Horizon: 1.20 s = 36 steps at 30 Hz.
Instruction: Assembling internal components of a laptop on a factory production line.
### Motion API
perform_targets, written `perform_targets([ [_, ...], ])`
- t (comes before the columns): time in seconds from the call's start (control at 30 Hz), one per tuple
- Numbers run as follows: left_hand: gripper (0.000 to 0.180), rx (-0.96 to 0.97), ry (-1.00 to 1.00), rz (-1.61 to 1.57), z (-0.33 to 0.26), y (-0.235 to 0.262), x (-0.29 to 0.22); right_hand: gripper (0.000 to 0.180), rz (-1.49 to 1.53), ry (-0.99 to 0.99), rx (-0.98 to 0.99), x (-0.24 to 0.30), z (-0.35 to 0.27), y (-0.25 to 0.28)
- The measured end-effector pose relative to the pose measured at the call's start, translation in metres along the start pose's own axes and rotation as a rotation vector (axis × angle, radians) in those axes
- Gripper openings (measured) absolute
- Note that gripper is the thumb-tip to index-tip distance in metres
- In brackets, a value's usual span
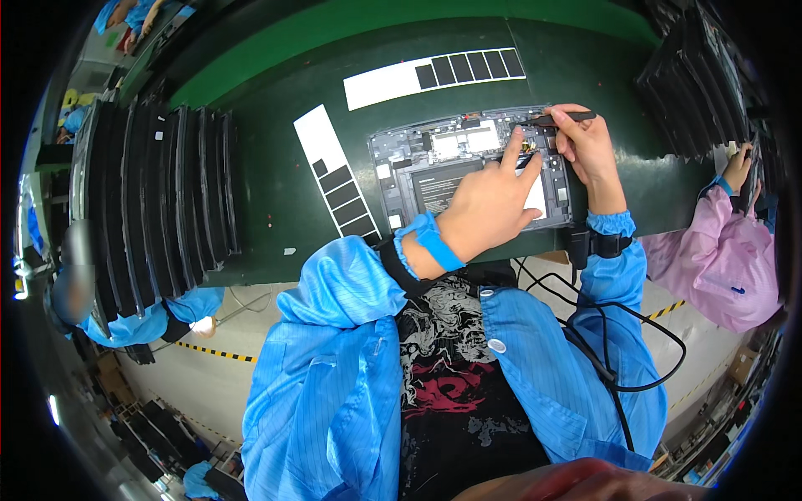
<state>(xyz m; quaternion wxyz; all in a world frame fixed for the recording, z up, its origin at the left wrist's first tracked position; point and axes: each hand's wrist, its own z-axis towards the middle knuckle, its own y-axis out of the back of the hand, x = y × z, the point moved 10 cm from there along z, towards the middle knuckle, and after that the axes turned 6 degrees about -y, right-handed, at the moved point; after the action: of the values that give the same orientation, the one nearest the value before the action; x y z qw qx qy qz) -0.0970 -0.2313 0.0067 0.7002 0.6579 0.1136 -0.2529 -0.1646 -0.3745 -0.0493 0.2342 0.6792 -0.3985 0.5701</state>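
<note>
An opened laptop chassis (391, 179) lies on the green bench with its inner boards showing. Its black battery (438, 189) is partly covered by my left hand (484, 200). That hand rests over the chassis, index and middle fingers stretched out toward the circuit board and touching near a small bundle of coloured wires (528, 146). At the chassis's upper right corner, my right hand (591, 150) pinches slim black tweezers (575, 116). Their tip points left onto the board; whether it grips anything is too small to tell.
White strips with black pads, one behind (380, 88) and one left (313, 134) of the chassis, lie on the bench (276, 192). Dark panels stand in rows at left (175, 184) and right (689, 92). A black cable (622, 388) loops by my right arm. Co-workers sit either side.
</note>
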Motion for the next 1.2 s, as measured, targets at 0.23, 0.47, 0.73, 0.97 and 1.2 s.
perform_targets([
  [0.23,0.073,0.089,0.104,0.052,0.009,-0.002,0.006,0.037,0.181,0.208,-0.206,0.021,0.001,0.010],
  [0.47,0.045,-0.234,-0.148,-0.247,-0.076,0.074,0.008,0.033,-0.116,0.179,-0.327,0.014,-0.049,0.031],
  [0.73,0.045,-0.278,0.445,-0.815,-0.160,0.037,0.075,0.037,-0.668,0.182,-0.376,-0.003,-0.107,-0.011],
  [0.97,0.044,-0.663,0.143,-1.030,-0.159,0.100,0.079,0.039,0.324,0.241,-0.352,0.033,-0.065,-0.003],
  [1.2,0.053,-0.495,0.362,-0.035,-0.212,0.092,0.122,0.029,0.187,0.408,-0.353,0.098,0.134,-0.146],
])
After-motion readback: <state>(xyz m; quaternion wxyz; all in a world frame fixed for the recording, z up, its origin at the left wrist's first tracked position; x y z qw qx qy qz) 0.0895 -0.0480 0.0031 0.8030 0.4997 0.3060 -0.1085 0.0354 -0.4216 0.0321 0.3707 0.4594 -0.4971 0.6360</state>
